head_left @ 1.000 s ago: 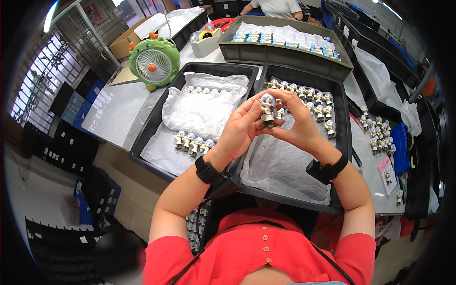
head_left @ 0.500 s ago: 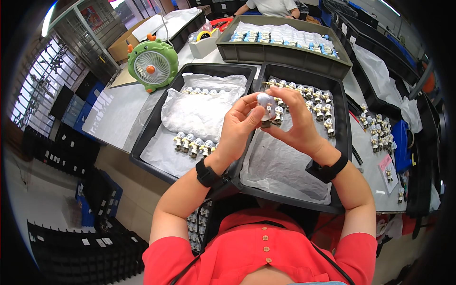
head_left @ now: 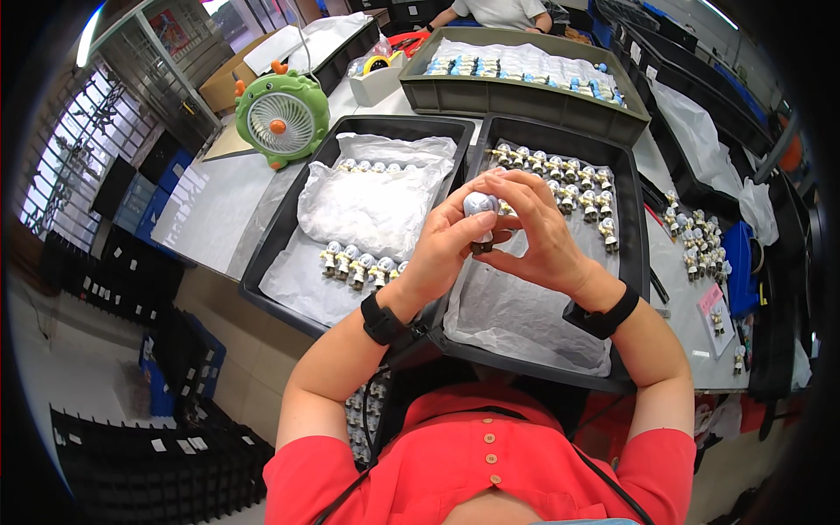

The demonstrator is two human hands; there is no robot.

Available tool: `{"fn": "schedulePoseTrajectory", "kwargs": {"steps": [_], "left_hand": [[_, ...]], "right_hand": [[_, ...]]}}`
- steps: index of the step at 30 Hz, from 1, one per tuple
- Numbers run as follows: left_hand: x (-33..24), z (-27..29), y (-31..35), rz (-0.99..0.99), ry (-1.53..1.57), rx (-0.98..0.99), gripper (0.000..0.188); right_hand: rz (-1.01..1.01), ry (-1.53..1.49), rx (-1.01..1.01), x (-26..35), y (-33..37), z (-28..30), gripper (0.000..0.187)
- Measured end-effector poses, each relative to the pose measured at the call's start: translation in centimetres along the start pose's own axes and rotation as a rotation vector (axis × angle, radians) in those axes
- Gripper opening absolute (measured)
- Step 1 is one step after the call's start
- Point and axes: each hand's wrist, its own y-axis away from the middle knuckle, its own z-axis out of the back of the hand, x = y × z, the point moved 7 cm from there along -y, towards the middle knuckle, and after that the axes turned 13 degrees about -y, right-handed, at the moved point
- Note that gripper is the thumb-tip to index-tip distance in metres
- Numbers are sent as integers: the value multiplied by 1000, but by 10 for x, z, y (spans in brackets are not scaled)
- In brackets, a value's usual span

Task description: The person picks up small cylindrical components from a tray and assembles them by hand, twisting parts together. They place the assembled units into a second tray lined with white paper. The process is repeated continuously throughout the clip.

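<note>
Between my two hands, over the inner edges of two black trays, is a small figurine (head_left: pixel 479 205) with a rounded pale grey head and a dark base. My left hand (head_left: pixel 444 243) grips it, thumb across its front. My right hand (head_left: pixel 549 236) curves round the other side, its fingertips by the head and its thumb by the base; the exact contact is partly hidden. Similar white-and-gold figurines (head_left: pixel 588 204) stand in rows in the right tray (head_left: pixel 641 262), beyond my right hand. A row of figurines (head_left: pixel 357 266) lies on white paper in the left tray (head_left: pixel 254 273).
A green fan (head_left: pixel 282 121) stands at the left, near a tape dispenser (head_left: pixel 378 79). Behind the trays is an olive bin (head_left: pixel 525 101) of blue-and-white figurines. Loose figurines (head_left: pixel 700 245) cluster at the right beside a blue container (head_left: pixel 742 269). Another person (head_left: pixel 499 12) sits across the table.
The figurine has turned and tilted, showing more of its rounded head. Both hands have shifted slightly, with the right fingers closer around it.
</note>
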Motion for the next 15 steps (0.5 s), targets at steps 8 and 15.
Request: {"fn": "schedulePoseTrajectory", "kwargs": {"steps": [8,15], "left_hand": [[-1,-3,1,-10,42,64,49],[-2,-5,-1,1,71,80,46]], "right_hand": [[-20,-68,-106,1,-1,8,88],[-76,-71,-102,-4,-1,10,91]]}}
